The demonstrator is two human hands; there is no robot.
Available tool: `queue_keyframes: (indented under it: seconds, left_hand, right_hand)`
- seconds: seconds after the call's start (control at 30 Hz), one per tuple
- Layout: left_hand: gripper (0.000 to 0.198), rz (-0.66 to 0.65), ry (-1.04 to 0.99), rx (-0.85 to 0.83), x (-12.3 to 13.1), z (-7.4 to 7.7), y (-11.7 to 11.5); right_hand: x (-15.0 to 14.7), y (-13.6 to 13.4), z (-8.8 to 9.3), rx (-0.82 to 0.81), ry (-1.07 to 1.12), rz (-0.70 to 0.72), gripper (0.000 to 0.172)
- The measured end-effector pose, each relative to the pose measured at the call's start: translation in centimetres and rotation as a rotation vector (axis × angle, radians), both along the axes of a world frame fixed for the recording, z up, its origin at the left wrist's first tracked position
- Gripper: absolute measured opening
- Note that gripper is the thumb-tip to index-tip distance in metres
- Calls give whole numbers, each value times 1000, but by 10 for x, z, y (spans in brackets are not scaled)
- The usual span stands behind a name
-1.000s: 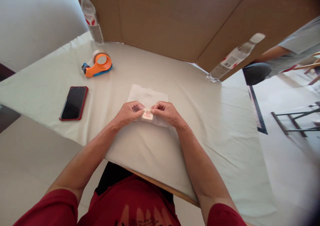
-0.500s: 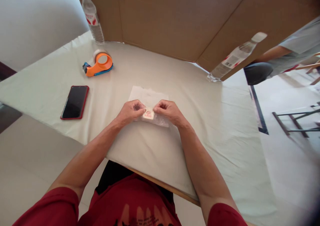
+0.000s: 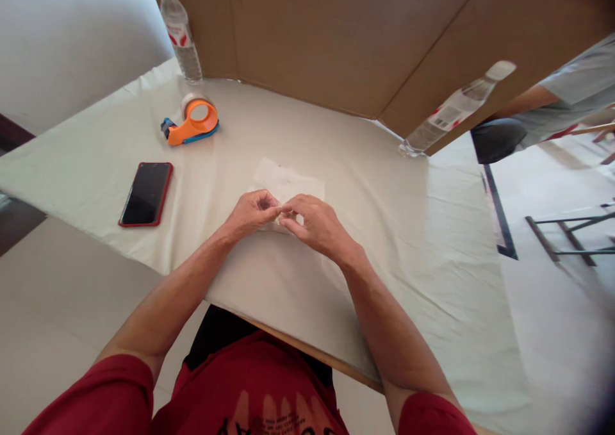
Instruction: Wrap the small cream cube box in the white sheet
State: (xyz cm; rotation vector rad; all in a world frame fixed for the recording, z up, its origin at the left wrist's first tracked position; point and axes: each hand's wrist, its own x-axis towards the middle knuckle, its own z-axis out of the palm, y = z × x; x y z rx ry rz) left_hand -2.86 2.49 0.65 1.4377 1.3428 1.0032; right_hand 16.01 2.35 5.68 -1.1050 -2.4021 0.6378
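Note:
My left hand and my right hand meet at the middle of the table, fingers curled and pinched together over a small white packet that is now almost fully hidden beneath them. A thin clear plastic bag lies flat on the white cloth just behind the hands, partly under them. Both hands appear closed on the small packet and the bag's near edge.
A red-cased phone lies at the left. An orange tape dispenser sits behind it. Two water bottles stand against large cardboard sheets. Another person's arm and knee show at the far right.
My right hand has slid left and over the small packet with red print, covering it. The left hand stayed almost in place.

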Motion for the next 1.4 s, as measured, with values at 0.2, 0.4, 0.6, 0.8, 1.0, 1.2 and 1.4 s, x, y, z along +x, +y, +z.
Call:
queue_keyframes:
  seconds: [0.2, 0.4, 0.6, 0.8, 1.0, 1.2, 1.4]
  left_hand:
    - [16, 0, 96, 9, -10, 13, -1]
    - [20, 64, 146, 31, -30, 15, -1]
    - [28, 147, 318, 38, -36, 9, 1]
    - [42, 238, 603, -12, -40, 13, 1]
    - [33, 261, 581, -10, -45, 3, 4]
    - [32, 161, 555, -64, -47, 3, 3]
    - [26, 59, 259, -52, -43, 18, -4]
  right_hand:
    - [-2, 1, -8, 36, -138, 2, 9]
    - [-4, -1, -9, 68, -197, 15, 17]
    - [-11, -4, -10, 161, -331, 16, 21]
    - [-19, -9, -10, 266, -448, 6, 22]
    - [-22, -10, -14, 294, -464, 1, 25]
    - [-22, -9, -14, 280, -476, 4, 25]
    - [-23, -10, -12, 285, -483, 7, 25]
